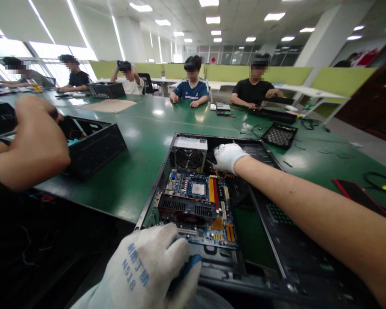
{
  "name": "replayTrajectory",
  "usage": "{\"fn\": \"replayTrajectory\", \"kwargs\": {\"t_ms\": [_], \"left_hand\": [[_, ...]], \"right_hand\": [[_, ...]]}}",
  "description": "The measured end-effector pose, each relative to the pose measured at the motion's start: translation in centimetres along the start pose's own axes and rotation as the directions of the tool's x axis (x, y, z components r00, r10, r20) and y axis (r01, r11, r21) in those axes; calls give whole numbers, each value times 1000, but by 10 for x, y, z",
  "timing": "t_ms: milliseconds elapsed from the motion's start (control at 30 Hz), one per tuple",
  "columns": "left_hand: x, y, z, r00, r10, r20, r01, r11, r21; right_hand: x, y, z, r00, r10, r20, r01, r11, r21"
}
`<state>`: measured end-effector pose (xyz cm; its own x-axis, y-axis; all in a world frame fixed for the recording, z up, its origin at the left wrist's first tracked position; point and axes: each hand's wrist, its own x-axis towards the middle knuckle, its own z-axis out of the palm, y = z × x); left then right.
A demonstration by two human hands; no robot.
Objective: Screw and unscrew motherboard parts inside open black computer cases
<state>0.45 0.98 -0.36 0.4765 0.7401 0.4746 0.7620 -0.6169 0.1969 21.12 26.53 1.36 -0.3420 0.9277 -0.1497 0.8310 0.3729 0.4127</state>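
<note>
An open black computer case (265, 240) lies on its side in front of me. At its far left corner sits a power supply (190, 155) with a round fan grille. Below that is a blue motherboard (180, 182) with a bare processor (198, 189) and a dark graphics card (186, 209) across it. My right hand (229, 157), in a white work glove, reaches in beside the power supply, its fingers closed around dark cables (209, 164); the fingertips are partly hidden. My left hand (151, 262), gloved in white with a blue palm, curls over the case's near left edge.
At my left, a co-worker's arm (38, 146) bends over another black case (96, 150). Across the green table (141, 116) sit several people. A black panel (279, 135), loose cables (312, 123) and a red-edged dark object (360, 195) lie to the right.
</note>
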Motion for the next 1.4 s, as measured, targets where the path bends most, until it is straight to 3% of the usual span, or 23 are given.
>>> {"fn": "replayTrajectory", "kwargs": {"t_ms": [300, 767, 1033, 1200, 1400], "left_hand": [[-2, 1, 2, 1000, -13, 6, 13, 1000, 15], [-1, 2, -2, 1000, -22, 10, 21, 999, 40], [0, 1, -1, 1000, -11, 12, 11, 999, 50], [0, 3, -4, 994, -76, 75, 72, 996, 51], [7, 4, -14, 983, -97, 154, 105, 993, -48]], "right_hand": [[16, -2, 2, 999, 14, 43, -14, 1000, -5], [19, -1, 7, 997, -49, 64, 49, 999, -2], [1, 10, -6, 992, -107, -60, 107, 994, -1], [-20, 31, -11, 976, -170, -134, 181, 980, 76], [-60, 63, 3, 928, -168, -332, 291, 883, 368]]}}
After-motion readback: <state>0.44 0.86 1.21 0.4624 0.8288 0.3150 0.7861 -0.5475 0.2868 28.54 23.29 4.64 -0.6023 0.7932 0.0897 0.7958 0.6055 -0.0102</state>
